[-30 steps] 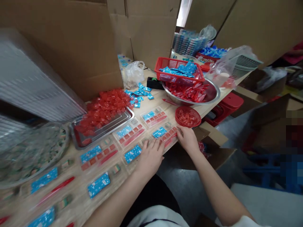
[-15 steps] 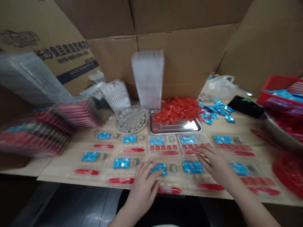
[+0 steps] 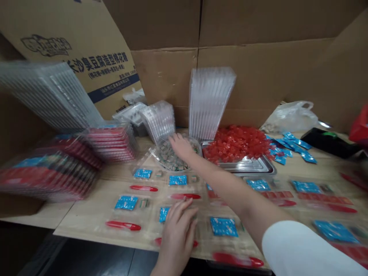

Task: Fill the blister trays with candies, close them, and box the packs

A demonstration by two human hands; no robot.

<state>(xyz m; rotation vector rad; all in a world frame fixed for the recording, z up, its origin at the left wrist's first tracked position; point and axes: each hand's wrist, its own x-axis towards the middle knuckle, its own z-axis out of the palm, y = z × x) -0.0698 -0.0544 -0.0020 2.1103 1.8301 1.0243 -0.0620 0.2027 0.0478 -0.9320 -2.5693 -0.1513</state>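
My right hand [image 3: 181, 147] reaches far across the table to a round dish [image 3: 198, 147] heaped with small greenish-grey packets [image 3: 172, 159]. Its fingers look stretched out over the dish's back part; the fingertips are blurred. Nearer the front edge, my left hand [image 3: 179, 226] hovers over or rests on a clear tray, fingers apart and slightly bent. Beneath it show a blue sachet [image 3: 164, 214] and a red pen-like item [image 3: 158, 241], both partly covered. Similar trays lie around, each with a blue sachet [image 3: 223, 227] and a red pen-like item [image 3: 123, 225].
Behind the dish stand stacked clear trays [image 3: 211, 103]. A metal tray [image 3: 250, 166] holds red pieces [image 3: 241, 143], with loose blue sachets [image 3: 296, 145] beside it. Filled packs [image 3: 110, 142] are piled left. Cardboard [image 3: 258, 80] walls the back; a white plastic bag [image 3: 293, 117] sits there.
My right hand has moved from the front trays left and forward to the round dish. My left hand stays low over the front row. The view has turned left.
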